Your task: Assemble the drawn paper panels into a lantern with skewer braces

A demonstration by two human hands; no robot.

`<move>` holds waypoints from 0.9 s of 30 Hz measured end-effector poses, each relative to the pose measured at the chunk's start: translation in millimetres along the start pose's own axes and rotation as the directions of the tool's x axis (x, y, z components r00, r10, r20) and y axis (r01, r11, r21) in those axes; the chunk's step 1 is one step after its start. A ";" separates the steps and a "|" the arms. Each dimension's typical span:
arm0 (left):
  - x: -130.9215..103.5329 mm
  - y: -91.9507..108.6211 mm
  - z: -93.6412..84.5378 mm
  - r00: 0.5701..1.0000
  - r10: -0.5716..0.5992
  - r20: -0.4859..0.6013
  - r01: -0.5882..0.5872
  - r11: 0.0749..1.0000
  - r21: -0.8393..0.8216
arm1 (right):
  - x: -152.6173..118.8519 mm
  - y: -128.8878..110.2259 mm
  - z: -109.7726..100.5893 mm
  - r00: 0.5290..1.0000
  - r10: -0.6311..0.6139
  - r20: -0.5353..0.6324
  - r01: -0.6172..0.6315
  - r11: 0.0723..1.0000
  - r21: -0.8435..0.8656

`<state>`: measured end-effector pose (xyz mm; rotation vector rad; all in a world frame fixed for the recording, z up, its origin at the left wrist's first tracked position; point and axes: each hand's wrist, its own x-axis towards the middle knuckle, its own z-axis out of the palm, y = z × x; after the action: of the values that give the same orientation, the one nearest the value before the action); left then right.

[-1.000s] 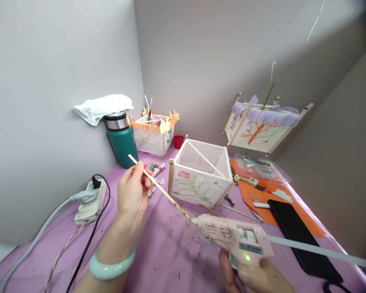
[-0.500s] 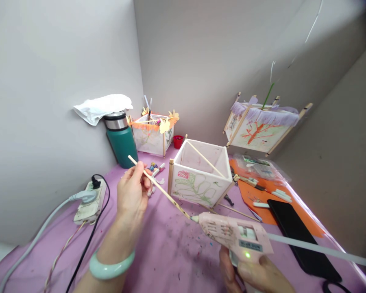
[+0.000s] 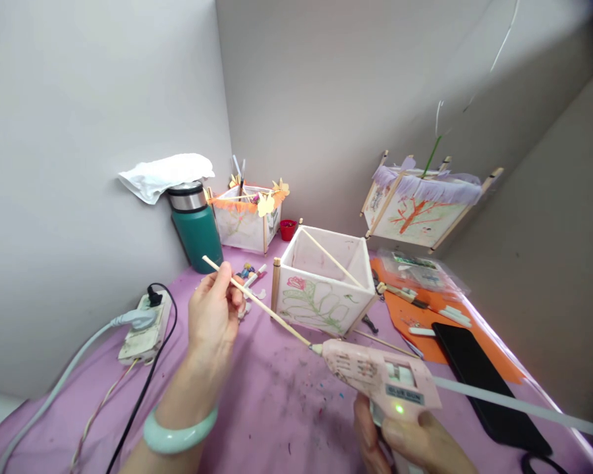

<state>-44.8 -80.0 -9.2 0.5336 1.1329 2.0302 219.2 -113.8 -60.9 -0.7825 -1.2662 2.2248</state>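
Observation:
My left hand (image 3: 216, 306) pinches a thin wooden stick (image 3: 271, 312) between thumb and fingers, and the stick slants down to the right. Its lower end meets the nozzle of a pink glue gun (image 3: 375, 375), whose green light is on. Wrapped around the gun's handle is my right hand (image 3: 410, 438); a long white glue stick (image 3: 514, 405) sticks out of the gun's back. Just beyond the nozzle stands a white box-shaped lantern (image 3: 316, 299) with a drawn red flower and green leaves. One stick (image 3: 332, 255) lies diagonally across its open top.
At the left are a power strip (image 3: 145, 332) with cords and a green bottle (image 3: 197, 234) under a white cloth (image 3: 168, 174). A fringed lantern (image 3: 237, 227) and red cup (image 3: 287, 230) stand behind. A purple-fringed lantern (image 3: 420, 210) hangs right, above a black phone (image 3: 489, 385) and orange sheet (image 3: 400, 316).
The stick has turned slightly in my left hand; the dark marks near its lower end no longer show. The glue gun's nozzle stays against that end. Both hands have barely moved.

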 end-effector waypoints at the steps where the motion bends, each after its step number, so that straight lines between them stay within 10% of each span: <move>1: -0.2 0.2 -0.1 1.000 -0.004 -0.001 0.004 1.000 0.000 | 1.1 -0.1 0.6 1.000 -0.020 0.009 0.020 1.000 -0.019; 27: 1.4 0.1 -4.6 0.999 -0.053 0.000 0.053 0.998 0.014 | -2.8 -0.7 -1.0 0.990 -0.069 -0.123 0.025 0.943 -0.332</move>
<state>-48.8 -81.4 -11.6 0.5058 1.1499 1.9777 222.0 -114.6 -60.0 -0.9935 -1.5950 1.9104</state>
